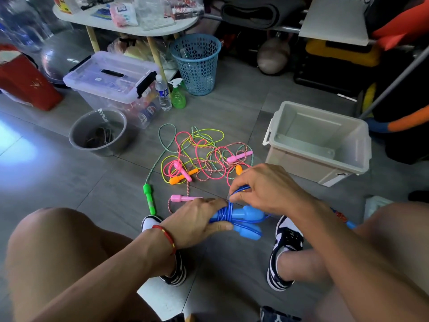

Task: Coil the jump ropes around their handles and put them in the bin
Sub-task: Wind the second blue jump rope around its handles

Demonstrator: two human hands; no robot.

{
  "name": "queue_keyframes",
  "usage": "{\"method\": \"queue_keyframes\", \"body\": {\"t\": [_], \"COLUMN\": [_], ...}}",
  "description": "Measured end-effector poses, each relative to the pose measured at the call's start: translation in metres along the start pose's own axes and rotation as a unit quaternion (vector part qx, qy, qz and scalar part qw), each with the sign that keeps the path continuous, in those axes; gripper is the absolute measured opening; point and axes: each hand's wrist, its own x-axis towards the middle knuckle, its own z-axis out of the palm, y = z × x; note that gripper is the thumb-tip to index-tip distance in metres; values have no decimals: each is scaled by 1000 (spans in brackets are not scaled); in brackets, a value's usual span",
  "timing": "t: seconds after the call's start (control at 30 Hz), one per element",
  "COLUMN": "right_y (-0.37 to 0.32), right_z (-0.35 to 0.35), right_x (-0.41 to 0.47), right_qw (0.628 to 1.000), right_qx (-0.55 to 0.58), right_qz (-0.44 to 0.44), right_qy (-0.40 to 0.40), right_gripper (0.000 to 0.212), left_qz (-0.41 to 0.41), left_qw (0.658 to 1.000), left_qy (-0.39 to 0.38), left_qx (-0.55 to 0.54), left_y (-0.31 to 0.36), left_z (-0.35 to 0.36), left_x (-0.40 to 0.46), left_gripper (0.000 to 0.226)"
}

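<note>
My left hand (197, 219) gripped the blue handles (246, 219) together; my right hand (262, 187) pinched the blue rope (241, 189) above them.

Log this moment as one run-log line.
left hand: grips blue handles | right hand: winds blue rope | bin: empty | other ropes: tangled on floor

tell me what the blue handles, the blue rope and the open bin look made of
Blue handles: likely moulded plastic, smooth with a slight sheen.
Blue rope: looks like glossy vinyl or plastic cord, catching light where it is wound; hard to be sure.
Open bin: pale, slightly translucent plastic with a moulded rim.
</note>
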Motion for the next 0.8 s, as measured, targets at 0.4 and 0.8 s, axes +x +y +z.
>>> {"method": "queue_keyframes", "body": {"t": [0.4, 0.8], "right_y": [38, 0], "right_z": [16, 38], "right_x": [-1, -10], "right_qw": [878, 917], "right_qx": [453, 370], "right_qz": [63, 56], "right_qy": [-141, -138], "right_gripper": [13, 33], "left_qz": [38, -138], "left_qw": [977, 856], "left_qy": [26, 177], "left_qx": [-209, -465], "left_y": [22, -6], "left_z": [-27, -37], "left_x": [-18, -12], "left_gripper": [59, 26]}}
